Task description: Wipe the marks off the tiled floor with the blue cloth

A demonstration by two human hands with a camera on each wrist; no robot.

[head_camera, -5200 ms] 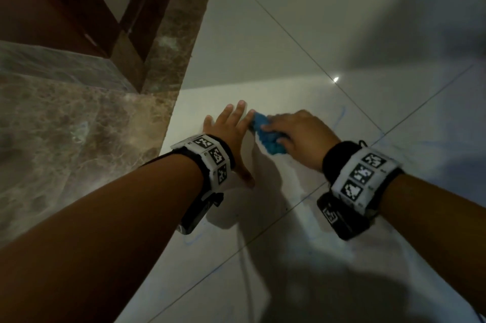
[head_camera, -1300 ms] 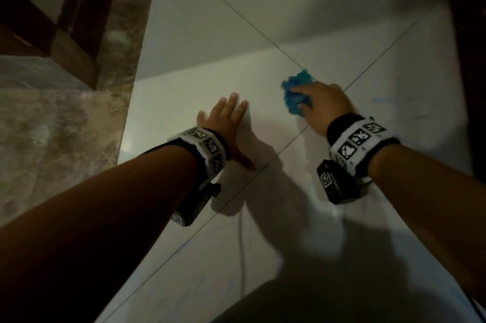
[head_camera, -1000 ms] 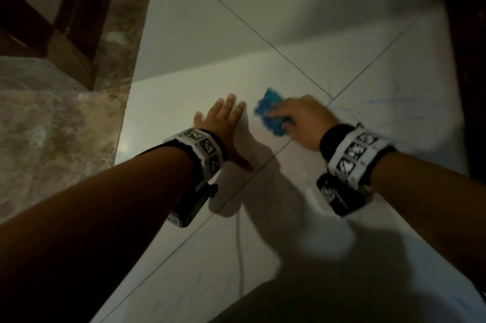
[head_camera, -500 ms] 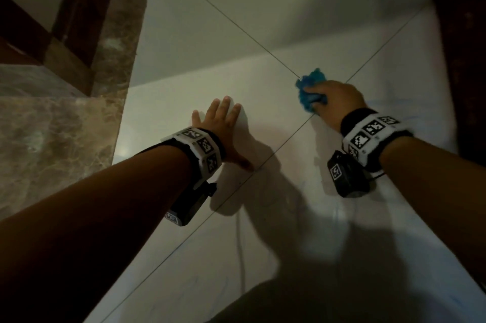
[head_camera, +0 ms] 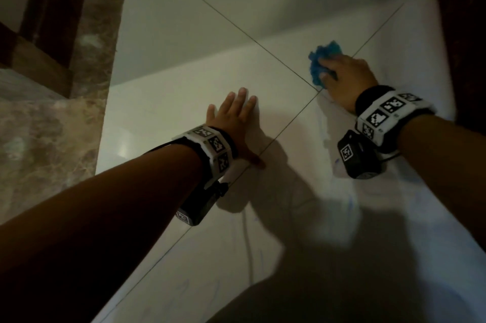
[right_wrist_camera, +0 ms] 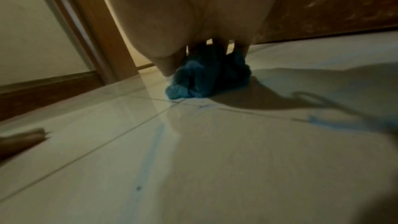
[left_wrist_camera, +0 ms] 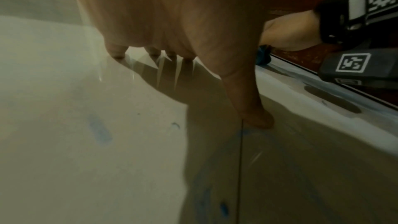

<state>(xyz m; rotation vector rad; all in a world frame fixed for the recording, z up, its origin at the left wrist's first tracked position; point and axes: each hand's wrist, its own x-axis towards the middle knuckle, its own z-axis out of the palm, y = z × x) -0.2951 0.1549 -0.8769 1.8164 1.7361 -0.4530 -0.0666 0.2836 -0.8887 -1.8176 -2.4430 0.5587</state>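
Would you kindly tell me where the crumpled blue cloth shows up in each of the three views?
Head: crumpled blue cloth upper right, under the right hand.
Left wrist: a dark sliver right of centre, beyond the left hand.
Right wrist: centre, beneath the fingers.
Shared landmark: the crossing grout lines beside the cloth.

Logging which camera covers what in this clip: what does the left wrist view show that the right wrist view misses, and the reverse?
Left wrist only: the left hand spread flat on the tiled floor, a blue smear beside it, and the right wristband's markers.

Right wrist only: the right hand with its fingers curled on the bunched blue cloth, pressed down beside a tile-joint crossing, and a long blue streak nearer the camera.

Both: pale glossy tiles, dark grout lines, leftover blue marks, and the cloth, only a sliver in the left view.
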